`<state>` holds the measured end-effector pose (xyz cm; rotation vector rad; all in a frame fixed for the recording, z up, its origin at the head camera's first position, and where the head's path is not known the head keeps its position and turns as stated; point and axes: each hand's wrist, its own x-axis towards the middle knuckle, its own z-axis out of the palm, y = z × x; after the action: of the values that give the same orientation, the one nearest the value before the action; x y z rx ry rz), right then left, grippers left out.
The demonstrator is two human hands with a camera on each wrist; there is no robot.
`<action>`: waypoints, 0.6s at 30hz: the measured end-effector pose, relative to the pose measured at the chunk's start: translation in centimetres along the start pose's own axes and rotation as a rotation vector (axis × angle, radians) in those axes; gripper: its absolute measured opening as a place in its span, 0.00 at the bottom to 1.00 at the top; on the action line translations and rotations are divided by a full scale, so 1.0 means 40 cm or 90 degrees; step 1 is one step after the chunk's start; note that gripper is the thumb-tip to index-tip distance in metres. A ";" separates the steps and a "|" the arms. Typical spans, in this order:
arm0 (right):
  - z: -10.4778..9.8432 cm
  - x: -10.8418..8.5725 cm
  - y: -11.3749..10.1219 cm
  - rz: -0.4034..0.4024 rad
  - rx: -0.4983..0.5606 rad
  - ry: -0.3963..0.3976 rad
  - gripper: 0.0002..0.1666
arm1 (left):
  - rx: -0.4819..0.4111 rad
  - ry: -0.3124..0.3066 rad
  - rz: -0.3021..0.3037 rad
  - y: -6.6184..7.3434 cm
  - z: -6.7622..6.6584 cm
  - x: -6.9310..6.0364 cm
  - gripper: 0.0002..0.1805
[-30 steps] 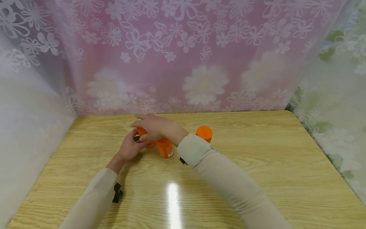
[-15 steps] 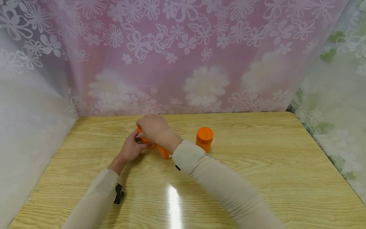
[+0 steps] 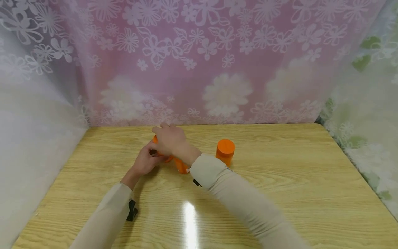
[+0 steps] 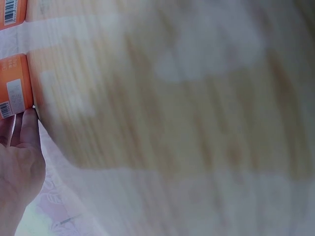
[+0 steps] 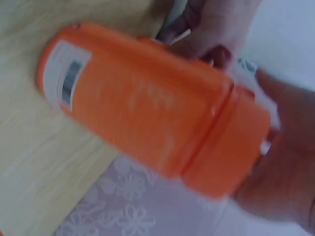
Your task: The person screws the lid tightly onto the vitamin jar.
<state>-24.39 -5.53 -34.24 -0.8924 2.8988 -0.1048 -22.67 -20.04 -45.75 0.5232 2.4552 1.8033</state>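
Note:
My left hand (image 3: pixel 145 162) grips the side of an orange plastic bottle (image 3: pixel 155 139) that stands near the table's back left. Over the same bottle's top, my right hand (image 3: pixel 171 140) curls its fingers round the lid, hiding most of it. Close beside it, partly under my right wrist, stands a second orange bottle (image 3: pixel 181 166); its lid (image 5: pixel 229 142) and barcode label (image 5: pixel 66 73) show large in the right wrist view. In the left wrist view, fingers of my left hand (image 4: pixel 22 162) touch the lower part of an orange bottle (image 4: pixel 15 83) with a white label.
A third orange bottle (image 3: pixel 225 152) with its lid on stands upright to the right of my right hand. The wooden table (image 3: pixel 280 193) meets a pink flowered curtain (image 3: pixel 199 69) at its back edge. Pale curtains hang at both sides.
My right hand's fingers were spread over the lid, then closed in, and now its fingertips reach out a little again. The left hand keeps its hold, and the other bottles stay put.

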 end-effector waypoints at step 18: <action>-0.054 -0.012 0.034 -0.161 0.041 -0.071 0.22 | 0.021 0.031 -0.089 0.003 0.008 -0.003 0.36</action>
<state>-25.01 -4.06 -32.20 -1.2086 2.6525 -0.1620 -22.47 -19.75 -45.75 0.3037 2.4867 1.7451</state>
